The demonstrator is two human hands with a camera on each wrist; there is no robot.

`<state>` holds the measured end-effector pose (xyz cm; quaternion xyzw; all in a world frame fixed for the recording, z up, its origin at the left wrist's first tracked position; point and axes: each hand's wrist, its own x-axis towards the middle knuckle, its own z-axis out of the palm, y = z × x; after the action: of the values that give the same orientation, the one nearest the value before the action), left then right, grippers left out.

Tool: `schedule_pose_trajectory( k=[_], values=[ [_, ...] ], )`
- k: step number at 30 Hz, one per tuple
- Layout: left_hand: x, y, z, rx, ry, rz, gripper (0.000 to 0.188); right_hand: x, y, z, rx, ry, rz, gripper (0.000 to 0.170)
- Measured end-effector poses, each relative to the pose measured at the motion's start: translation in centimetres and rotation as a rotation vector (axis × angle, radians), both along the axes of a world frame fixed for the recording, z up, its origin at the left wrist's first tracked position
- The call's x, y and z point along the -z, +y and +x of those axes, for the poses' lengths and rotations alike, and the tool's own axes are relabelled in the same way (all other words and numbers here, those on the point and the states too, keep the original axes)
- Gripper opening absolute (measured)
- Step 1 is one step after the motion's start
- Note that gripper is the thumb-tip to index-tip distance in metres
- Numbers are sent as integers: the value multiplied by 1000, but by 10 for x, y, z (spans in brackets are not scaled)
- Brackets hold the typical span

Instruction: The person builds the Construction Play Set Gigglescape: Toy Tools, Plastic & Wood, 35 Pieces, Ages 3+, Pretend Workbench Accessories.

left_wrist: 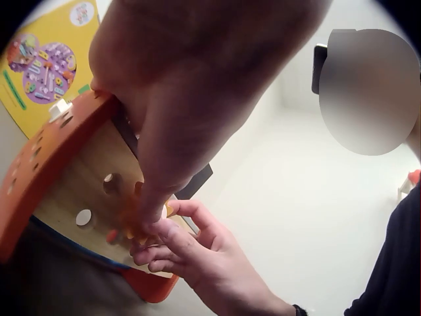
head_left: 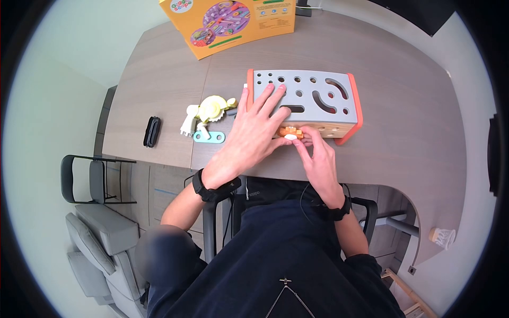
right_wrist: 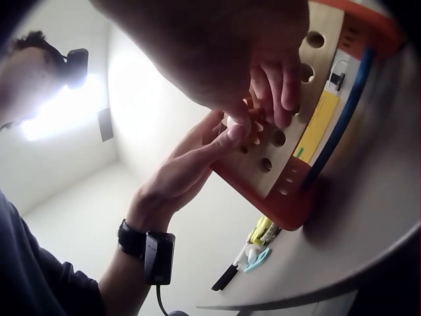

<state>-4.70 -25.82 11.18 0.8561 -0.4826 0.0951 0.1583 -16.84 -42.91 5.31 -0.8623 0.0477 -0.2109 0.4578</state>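
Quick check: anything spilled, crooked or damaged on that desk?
Nothing stands out: the toy workbench stands upright, the right hand pinches an orange piece at its side, and no spill or breakage shows on the desk.

Downward head view shares the holed box [head_left: 307, 100] with wrist close-ups.

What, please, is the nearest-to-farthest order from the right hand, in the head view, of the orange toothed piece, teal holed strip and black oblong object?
1. Orange toothed piece, touching the right hand.
2. Teal holed strip, to the left.
3. Black oblong object, farther left.
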Motion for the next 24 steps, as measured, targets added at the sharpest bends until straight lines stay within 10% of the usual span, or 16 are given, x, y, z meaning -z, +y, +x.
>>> schedule_pose_trajectory(
  k=[15, 24],
  values=[
    [2, 0, 1, -3, 21, -17, 59, -11, -6, 4, -49, 22, -73, 32],
    [2, 5, 2, 62, 88, -68, 67, -39, -44, -12, 6, -170, -719, 67]
  ],
)
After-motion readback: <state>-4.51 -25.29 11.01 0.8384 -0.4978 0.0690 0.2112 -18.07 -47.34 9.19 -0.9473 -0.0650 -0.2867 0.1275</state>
